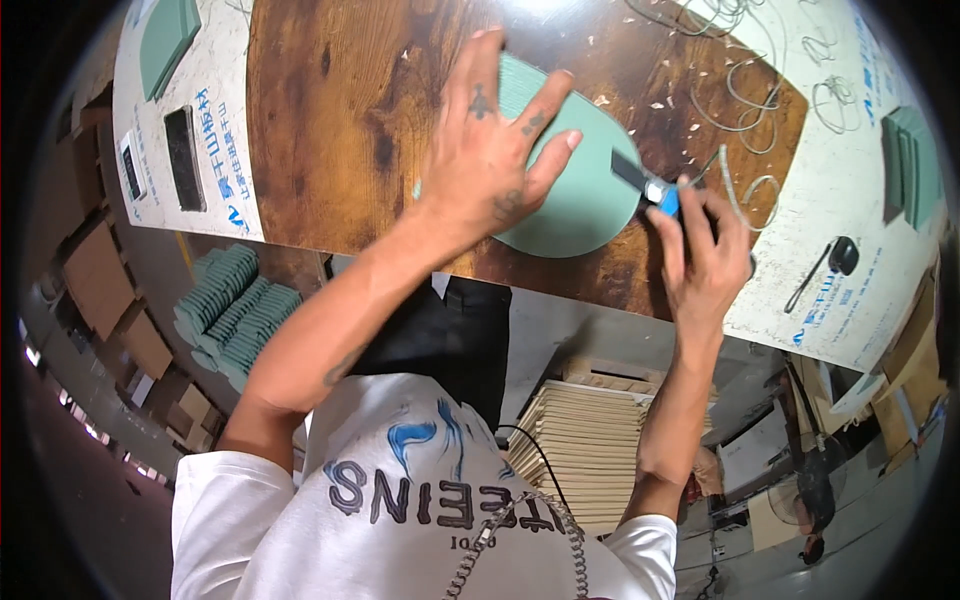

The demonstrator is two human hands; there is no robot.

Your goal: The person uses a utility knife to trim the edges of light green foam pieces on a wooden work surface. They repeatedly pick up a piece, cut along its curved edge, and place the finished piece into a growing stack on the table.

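A pale green oval pad (pixel 580 195) lies flat on the brown wood-grain board (pixel 340 130) in front of me. My left hand (pixel 490 160) presses on its upper left part, fingers spread and stretched out. In my right hand (pixel 705 250) is a blue utility knife (pixel 668 198), pinched between thumb and fingers. Its dark, wide blade (pixel 628 172) lies over the pad's right edge. A thin pale strip (pixel 724 170) curls up beside the right hand.
Tangled trimmings (pixel 745 100) lie at the upper right. Green pieces (pixel 168 45) are stacked at the upper left, others (pixel 908 165) at the right. A phone (pixel 184 160) lies left, a black corded object (pixel 843 256) right. Below the table sit green stacks (pixel 240 305) and cream slats (pixel 570 450).
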